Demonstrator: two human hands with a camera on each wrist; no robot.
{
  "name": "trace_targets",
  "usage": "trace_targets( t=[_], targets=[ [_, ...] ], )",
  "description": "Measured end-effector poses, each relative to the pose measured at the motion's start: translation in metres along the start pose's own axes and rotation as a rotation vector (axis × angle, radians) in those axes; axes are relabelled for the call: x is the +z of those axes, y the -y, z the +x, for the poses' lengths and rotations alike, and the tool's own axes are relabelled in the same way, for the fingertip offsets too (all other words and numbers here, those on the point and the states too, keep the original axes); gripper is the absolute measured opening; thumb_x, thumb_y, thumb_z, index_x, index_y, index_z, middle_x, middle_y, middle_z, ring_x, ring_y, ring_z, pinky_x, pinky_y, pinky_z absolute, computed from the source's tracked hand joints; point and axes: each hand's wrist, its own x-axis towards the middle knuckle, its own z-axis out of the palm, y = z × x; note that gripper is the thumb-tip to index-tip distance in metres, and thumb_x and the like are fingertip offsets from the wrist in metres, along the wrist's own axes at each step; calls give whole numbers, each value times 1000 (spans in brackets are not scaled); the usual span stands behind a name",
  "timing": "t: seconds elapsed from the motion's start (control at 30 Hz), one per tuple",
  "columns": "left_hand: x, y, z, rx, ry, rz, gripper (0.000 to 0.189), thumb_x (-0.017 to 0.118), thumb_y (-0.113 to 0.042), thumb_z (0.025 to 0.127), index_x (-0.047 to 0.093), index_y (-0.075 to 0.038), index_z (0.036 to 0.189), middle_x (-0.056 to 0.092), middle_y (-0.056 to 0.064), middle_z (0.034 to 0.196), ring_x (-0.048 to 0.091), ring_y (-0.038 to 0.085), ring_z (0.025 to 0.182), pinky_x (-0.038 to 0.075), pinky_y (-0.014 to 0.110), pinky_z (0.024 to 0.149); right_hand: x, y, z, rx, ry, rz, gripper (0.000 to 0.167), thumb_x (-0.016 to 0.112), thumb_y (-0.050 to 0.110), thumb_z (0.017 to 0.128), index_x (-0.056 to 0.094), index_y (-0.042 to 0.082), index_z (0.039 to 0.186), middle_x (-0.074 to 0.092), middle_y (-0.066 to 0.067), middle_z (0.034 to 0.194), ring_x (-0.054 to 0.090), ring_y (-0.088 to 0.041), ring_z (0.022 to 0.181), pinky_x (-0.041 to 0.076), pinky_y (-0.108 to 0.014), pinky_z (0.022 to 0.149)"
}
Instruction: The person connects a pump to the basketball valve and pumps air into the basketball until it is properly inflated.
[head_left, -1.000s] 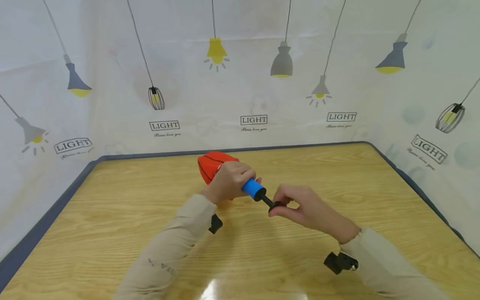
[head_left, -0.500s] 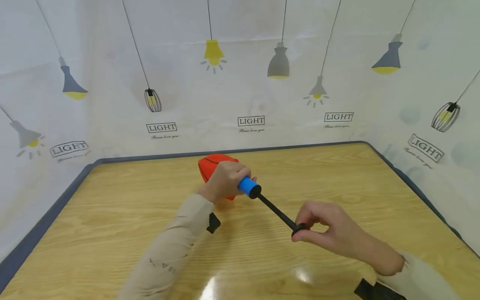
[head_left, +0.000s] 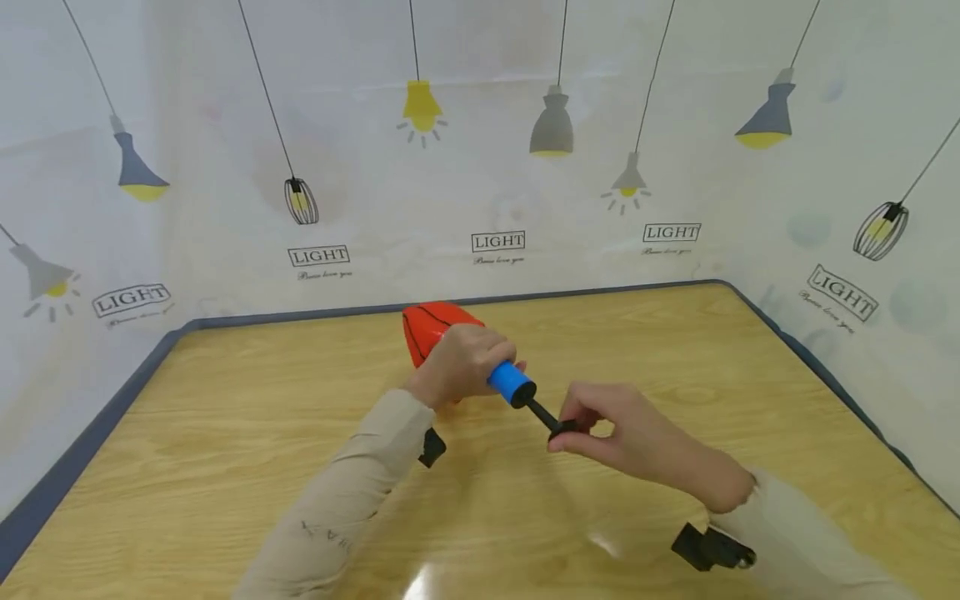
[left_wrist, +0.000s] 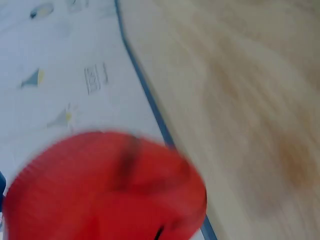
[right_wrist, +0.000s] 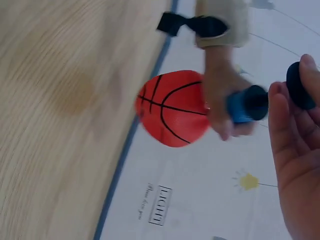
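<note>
My left hand (head_left: 467,360) grips the blue barrel of a hand pump (head_left: 512,383), which slants down toward the right. Thumb and fingers of my right hand (head_left: 637,429) pinch the pump's black end handle (head_left: 562,428); a short length of black rod shows between handle and barrel. Beyond the left hand is a red inflatable ball (head_left: 435,327) with black basketball lines, partly covered by that hand. In the right wrist view the ball (right_wrist: 172,107) looks rounded but uneven. The left wrist view shows it blurred, and where pump and ball meet is hidden.
Below the hands spreads a wood-grain table (head_left: 300,450) with a dark blue edge. A white backdrop (head_left: 360,133) printed with lamps rises behind and at both sides. Each wrist wears a black camera mount (head_left: 712,547).
The right hand pulled the pump handle far out, down and to the right, then pushed it most of the way back. The left hand kept its grip on the barrel, shifting slightly.
</note>
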Motion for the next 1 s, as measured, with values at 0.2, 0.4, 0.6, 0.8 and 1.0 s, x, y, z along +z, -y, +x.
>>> trace_targets(
  t=[0.2, 0.4, 0.6, 0.8, 1.0],
  targets=[
    [-7, 7, -8, -57, -29, 8, 21, 68, -17, 71, 51, -9, 61, 54, -1, 54, 49, 9, 44, 41, 19, 44, -12, 18, -12, -5, 13, 128, 12, 63, 10, 79, 52, 13, 84, 56, 4, 74, 53, -6, 59, 48, -20, 51],
    [0, -7, 2, -25, -91, -32, 21, 66, -17, 72, 50, -10, 61, 51, -2, 52, 48, 9, 43, 41, 19, 45, -2, -9, 15, -113, 45, 39, 13, 62, 15, 80, 52, 8, 82, 57, 0, 72, 55, -6, 61, 48, -20, 54],
    [2, -14, 0, 43, -123, -101, 19, 60, -15, 76, 48, -10, 62, 50, -3, 51, 47, 7, 42, 42, 17, 46, 10, -3, 18, -43, 43, 0, 17, 67, 12, 75, 51, 8, 79, 56, 2, 67, 53, -4, 59, 48, -20, 53],
    [-5, -1, -13, -35, -114, -63, 18, 55, -18, 78, 51, -8, 63, 54, -1, 54, 52, 10, 45, 44, 20, 46, 5, 22, -4, -28, -19, 149, 15, 65, 6, 77, 51, 9, 83, 55, 0, 70, 51, -6, 57, 46, -20, 49],
    [-5, 1, -12, -28, -142, -88, 25, 49, -22, 84, 51, -8, 63, 53, -1, 54, 49, 9, 43, 42, 20, 44, 5, 9, 4, -126, -5, 171, 11, 60, 11, 81, 51, 7, 84, 54, -1, 71, 49, -8, 58, 45, -18, 50]
  ],
)
